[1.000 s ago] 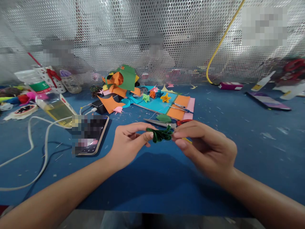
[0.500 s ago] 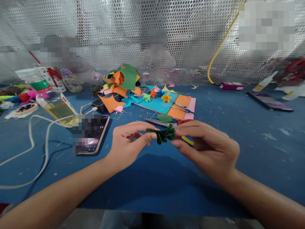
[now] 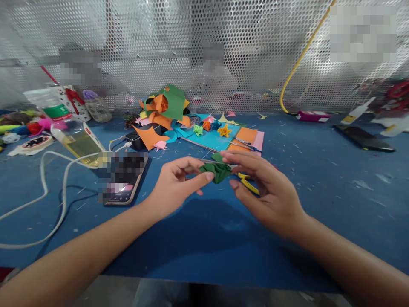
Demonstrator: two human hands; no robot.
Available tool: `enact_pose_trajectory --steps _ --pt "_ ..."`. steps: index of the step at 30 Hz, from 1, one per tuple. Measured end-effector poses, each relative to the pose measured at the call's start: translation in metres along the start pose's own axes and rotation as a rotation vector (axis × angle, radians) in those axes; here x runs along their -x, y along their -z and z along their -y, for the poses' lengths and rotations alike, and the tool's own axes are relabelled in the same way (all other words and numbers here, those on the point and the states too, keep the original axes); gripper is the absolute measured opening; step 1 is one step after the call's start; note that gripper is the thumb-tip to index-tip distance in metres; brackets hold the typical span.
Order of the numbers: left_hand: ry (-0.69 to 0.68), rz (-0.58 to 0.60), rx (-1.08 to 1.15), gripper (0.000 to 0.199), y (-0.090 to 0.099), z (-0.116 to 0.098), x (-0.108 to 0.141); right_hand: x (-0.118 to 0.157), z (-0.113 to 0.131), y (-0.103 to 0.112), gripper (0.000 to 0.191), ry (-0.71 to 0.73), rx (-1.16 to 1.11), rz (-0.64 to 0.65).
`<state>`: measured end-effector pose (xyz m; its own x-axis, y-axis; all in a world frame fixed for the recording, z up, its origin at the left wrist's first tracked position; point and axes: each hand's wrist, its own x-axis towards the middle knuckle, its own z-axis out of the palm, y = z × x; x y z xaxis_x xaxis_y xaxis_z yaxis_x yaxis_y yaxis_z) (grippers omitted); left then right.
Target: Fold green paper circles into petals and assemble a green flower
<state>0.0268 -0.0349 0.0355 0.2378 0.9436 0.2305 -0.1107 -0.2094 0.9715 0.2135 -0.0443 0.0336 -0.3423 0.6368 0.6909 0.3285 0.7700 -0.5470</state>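
Between the thumb and fingers of my left hand (image 3: 179,183) is a dark green folded paper flower (image 3: 217,173), held above the table. My right hand (image 3: 271,196) is just to its right, thumb and fingers apart, with the index fingertip close to the flower's upper right edge; whether it touches, I cannot tell. Behind the hands lie scissors with red and yellow handles (image 3: 249,186), mostly hidden by my right hand. A flat green paper piece (image 3: 217,157) shows beyond the flower. Small yellow-orange (image 3: 224,131) and light green (image 3: 198,130) paper flowers rest on blue paper (image 3: 214,144).
Cut paper scraps (image 3: 159,111) are heaped at the back. A phone (image 3: 128,179), white cable (image 3: 65,192) and tilted bottle (image 3: 78,143) stand on the left. On the right lie a dark phone (image 3: 364,137) and a purple box (image 3: 313,116). A perforated metal wall (image 3: 249,64) closes the back.
My right hand has let go of the green paper flower and its fingers have spread. The flower has turned in my left hand, now showing its crumpled face. The right-hand phone's screen went dark.
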Motion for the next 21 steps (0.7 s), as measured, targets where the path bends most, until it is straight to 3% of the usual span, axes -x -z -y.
enact_pose_trajectory --steps 5,13,21 --pt "0.037 0.017 0.111 0.021 0.0011 0.0007 -0.0036 -0.0009 -0.0016 -0.0021 0.043 0.016 0.032 0.004" --pt "0.056 0.097 -0.103 0.011 -0.0009 -0.0006 -0.0015 -0.0016 0.0007 -0.0046 0.033 0.012 0.061 0.023" --pt "0.035 0.161 -0.261 0.027 -0.0019 -0.0043 0.0039 -0.002 0.0008 -0.0051 0.027 -0.036 0.003 -0.018"
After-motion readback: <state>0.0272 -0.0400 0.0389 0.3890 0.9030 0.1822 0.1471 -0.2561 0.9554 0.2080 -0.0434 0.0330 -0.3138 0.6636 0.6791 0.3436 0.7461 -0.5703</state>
